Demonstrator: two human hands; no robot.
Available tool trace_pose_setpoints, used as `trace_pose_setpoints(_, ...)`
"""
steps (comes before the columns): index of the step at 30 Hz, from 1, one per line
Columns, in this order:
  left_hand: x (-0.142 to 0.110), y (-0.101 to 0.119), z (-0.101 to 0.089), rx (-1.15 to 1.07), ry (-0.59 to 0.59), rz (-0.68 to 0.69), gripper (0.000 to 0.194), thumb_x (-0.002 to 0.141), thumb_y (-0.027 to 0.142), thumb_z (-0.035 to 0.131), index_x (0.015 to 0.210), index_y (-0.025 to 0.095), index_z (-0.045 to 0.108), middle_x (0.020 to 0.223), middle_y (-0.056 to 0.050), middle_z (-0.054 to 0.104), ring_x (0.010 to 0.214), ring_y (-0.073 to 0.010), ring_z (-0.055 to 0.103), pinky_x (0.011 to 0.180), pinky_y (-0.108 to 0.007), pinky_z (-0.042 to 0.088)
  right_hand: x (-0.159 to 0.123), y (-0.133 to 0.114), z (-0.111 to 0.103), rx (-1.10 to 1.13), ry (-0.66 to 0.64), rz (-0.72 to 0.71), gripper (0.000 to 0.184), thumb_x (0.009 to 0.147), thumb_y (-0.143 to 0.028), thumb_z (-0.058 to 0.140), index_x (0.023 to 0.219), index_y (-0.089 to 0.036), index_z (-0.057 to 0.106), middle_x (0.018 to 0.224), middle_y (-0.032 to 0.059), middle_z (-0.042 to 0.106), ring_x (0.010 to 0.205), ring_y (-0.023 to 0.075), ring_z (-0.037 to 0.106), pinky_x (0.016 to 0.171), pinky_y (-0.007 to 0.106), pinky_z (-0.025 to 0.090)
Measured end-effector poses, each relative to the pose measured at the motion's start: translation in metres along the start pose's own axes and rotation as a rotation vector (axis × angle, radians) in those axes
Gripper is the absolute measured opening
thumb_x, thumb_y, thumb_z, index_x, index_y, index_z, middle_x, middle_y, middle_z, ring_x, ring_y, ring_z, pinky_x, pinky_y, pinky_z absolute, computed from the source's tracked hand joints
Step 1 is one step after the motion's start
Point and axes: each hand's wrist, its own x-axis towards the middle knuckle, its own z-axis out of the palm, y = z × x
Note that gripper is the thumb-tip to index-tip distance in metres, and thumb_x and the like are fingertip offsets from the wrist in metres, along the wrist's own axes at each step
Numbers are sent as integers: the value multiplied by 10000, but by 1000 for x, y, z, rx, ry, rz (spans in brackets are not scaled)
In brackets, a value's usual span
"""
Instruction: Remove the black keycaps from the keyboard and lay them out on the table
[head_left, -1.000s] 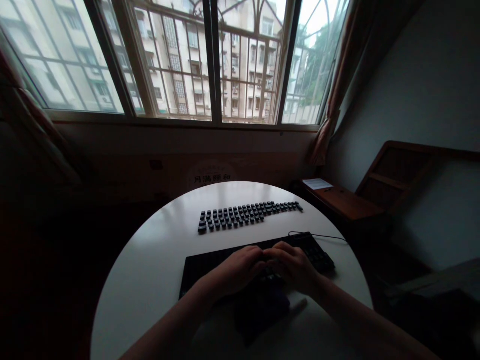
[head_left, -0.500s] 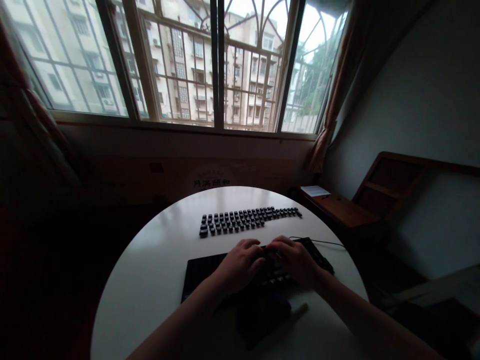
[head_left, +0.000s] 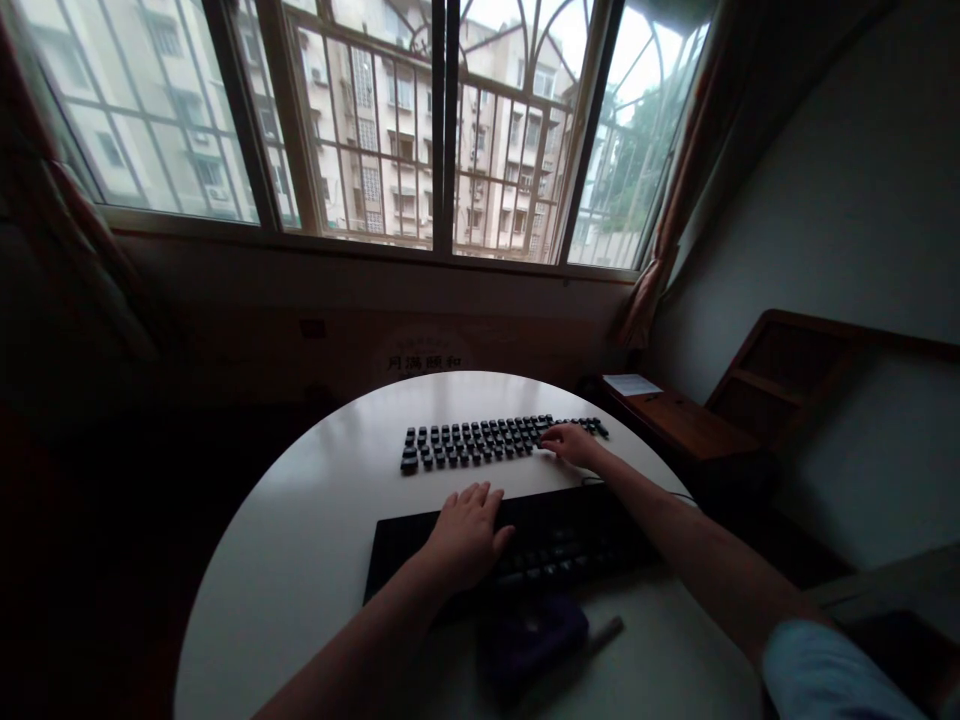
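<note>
My left hand (head_left: 466, 535) lies on the left-middle part of a black keyboard (head_left: 555, 550), fingers stretched and thumb apart, holding nothing. My right hand (head_left: 571, 444) reaches past the keyboard to the right part of a block of black keycaps (head_left: 472, 440), set out in rows on the white round table (head_left: 300, 560). Its fingertips are pinched at the end of a lower row, seemingly on a keycap that they mostly hide. Several keycaps behind this hand are partly covered. Part of the keyboard's right end lies beneath my right forearm.
A dark purple object (head_left: 536, 635) and a short stick-like item (head_left: 606, 632) lie on the near side of the table. The keyboard's cable (head_left: 682, 497) runs off to the right. Beyond the table stands a wooden chair (head_left: 697, 420) with a paper (head_left: 631, 385) on it.
My right hand has left the keyboard and moved forward to the keycap rows. My left hand has stayed on the keyboard, its fingers now flatter. The purple object shows more clearly.
</note>
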Motion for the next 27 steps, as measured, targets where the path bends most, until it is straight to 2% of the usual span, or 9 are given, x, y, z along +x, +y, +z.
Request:
trace_pose_setpoints(3,1,-1,1,0,0,9,614,934,470,468,1449,139,426,1514,-179,386,1404,-329,348,1139,-514,299,6,6,7,-4,-24,21,209,846,-238,627,989,-195,773,933,53,780,841,207,718,782,284,522)
trace_pose_setpoints(10,0,0,-2,-5,-31,24,593,951,468,433,1449,146,426,1505,-162,409,1396,-330,357,1144,-530,282,9,13,10,-29,-23,18,249,856,-235,604,1040,-204,768,984,50,778,928,221,715,866,299,507)
trace_pose_setpoints(15,1,-2,1,-4,8,45,576,948,461,437,1428,143,449,1482,-168,439,1382,-331,376,1128,-525,306,8,5,7,-52,-13,1,237,851,-230,614,1024,-209,774,987,52,777,939,228,712,849,295,507)
trace_pose_setpoints(19,1,-4,6,-10,44,61,570,937,472,444,1406,149,470,1454,-172,471,1359,-340,404,1107,-523,329,1,-11,-5,-69,12,-28,188,834,-252,658,967,-204,782,941,63,776,883,236,710,800,297,509)
trace_pose_setpoints(23,2,-4,7,-31,55,60,537,938,475,435,1380,175,489,1442,-159,487,1350,-338,414,1103,-523,328,-26,-37,-30,-71,112,-67,222,893,-320,596,948,-196,771,981,96,747,929,250,674,867,332,479)
trace_pose_setpoints(26,2,-3,4,-20,32,55,541,941,467,437,1384,158,479,1457,-167,467,1362,-334,397,1113,-519,314,-66,-60,-51,-4,234,-89,437,1004,-390,362,1084,-163,727,1127,123,690,1021,242,636,912,343,465)
trace_pose_setpoints(27,2,-2,3,-9,22,52,549,942,467,438,1390,152,472,1465,-169,456,1368,-333,389,1117,-516,309,-82,-66,-57,113,329,-108,517,1020,-419,290,1074,-155,730,1142,126,678,1009,242,637,881,344,481)
